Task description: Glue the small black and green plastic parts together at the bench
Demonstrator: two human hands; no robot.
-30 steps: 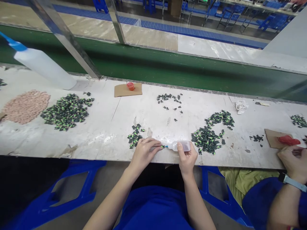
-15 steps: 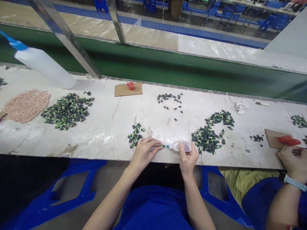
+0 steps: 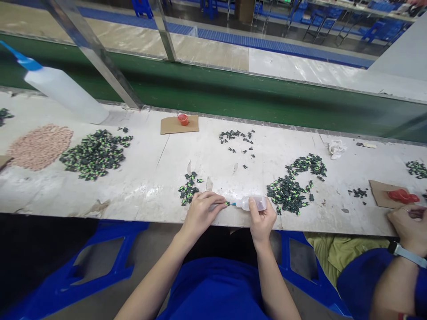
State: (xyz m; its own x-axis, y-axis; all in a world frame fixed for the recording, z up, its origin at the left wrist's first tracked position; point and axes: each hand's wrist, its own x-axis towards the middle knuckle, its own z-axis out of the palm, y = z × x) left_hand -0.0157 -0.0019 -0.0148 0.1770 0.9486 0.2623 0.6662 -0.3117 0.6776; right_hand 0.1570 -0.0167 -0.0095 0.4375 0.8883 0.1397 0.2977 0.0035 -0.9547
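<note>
My left hand (image 3: 204,213) is closed in a pinch on a small black-and-green piece (image 3: 227,203), just above the table's front part. My right hand (image 3: 262,218) grips a small clear squeeze bottle (image 3: 251,203) lying on its side, its blue tip pointing left at the piece. Whether the tip touches the piece is too small to tell. Left of my left hand lies a small pile of black-and-green pieces (image 3: 188,189). A larger pile of such pieces (image 3: 285,193) is right of the bottle. Several tiny black parts (image 3: 233,134) are scattered farther back.
A big white bottle with a blue nozzle (image 3: 68,95) stands at the back left, near pink pieces (image 3: 40,146) and another black-and-green pile (image 3: 95,155). A red cup (image 3: 183,119) sits on cardboard (image 3: 170,127). At right, a co-worker's hand (image 3: 408,224) is beside red material (image 3: 402,196).
Both hands keep the same hold, with the bottle tip still at the small piece. The whole view has shifted very slightly.
</note>
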